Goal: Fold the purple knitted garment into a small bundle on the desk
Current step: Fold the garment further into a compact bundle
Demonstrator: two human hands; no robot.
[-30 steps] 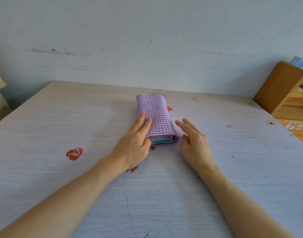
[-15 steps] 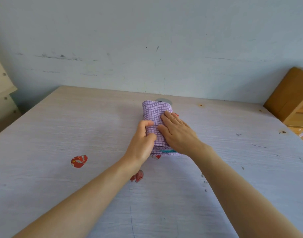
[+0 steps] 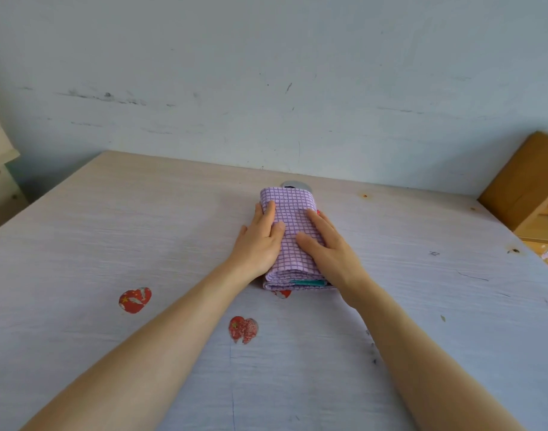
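The pale table point(image 3: 111, 237) carries the folded purple garment point(image 3: 293, 241) near its far edge. The left hand point(image 3: 258, 244) lies on the bundle's left side, the right hand point(image 3: 327, 247) on its right, both with straight fingers point(image 3: 268, 214) pressing flat on the top layer.

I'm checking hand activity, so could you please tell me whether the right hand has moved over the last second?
Yes. The right hand moved leftward from the desk onto the purple checked folded garment, now pressing flat.
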